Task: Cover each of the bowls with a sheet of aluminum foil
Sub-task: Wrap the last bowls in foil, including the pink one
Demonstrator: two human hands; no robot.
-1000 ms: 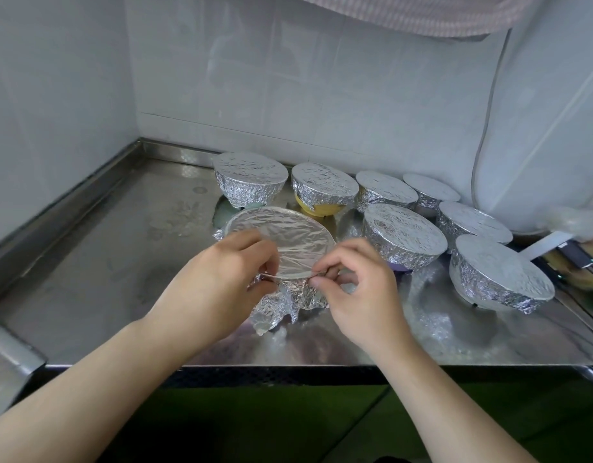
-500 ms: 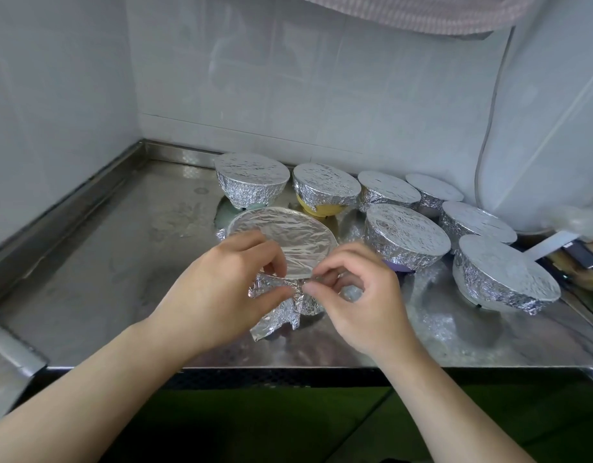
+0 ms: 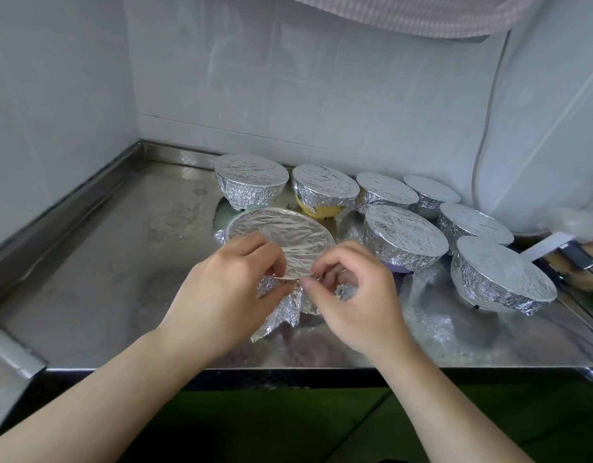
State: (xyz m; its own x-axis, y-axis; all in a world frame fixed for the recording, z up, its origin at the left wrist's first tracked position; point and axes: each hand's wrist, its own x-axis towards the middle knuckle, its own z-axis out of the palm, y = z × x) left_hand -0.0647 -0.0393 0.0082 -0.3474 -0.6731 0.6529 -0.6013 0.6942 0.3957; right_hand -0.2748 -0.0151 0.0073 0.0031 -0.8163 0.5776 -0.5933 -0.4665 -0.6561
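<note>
While the foil sheet (image 3: 281, 233) already lies flat over the top of the front bowl (image 3: 290, 304), both hands now work at its near rim, at about 6 o'clock of the bowl. The left hand (image 3: 228, 289) pinches the foil edge between thumb and forefinger, and the right hand (image 3: 351, 295) pinches it just beside, so the two grips almost touch. Compared with half a second ago, the hands have risen a little, from the hanging skirt up to the rim line, and the loose foil below them looks more gathered against the bowl wall. One corner still sticks out toward the worktop (image 3: 121, 262) at 7 o'clock.

I judge this to mean that the crimping of this bowl is nearly done. Seven wrapped bowls (image 3: 405, 238) stand behind, from 12 to 3 o'clock, so this seems the last one.
</note>
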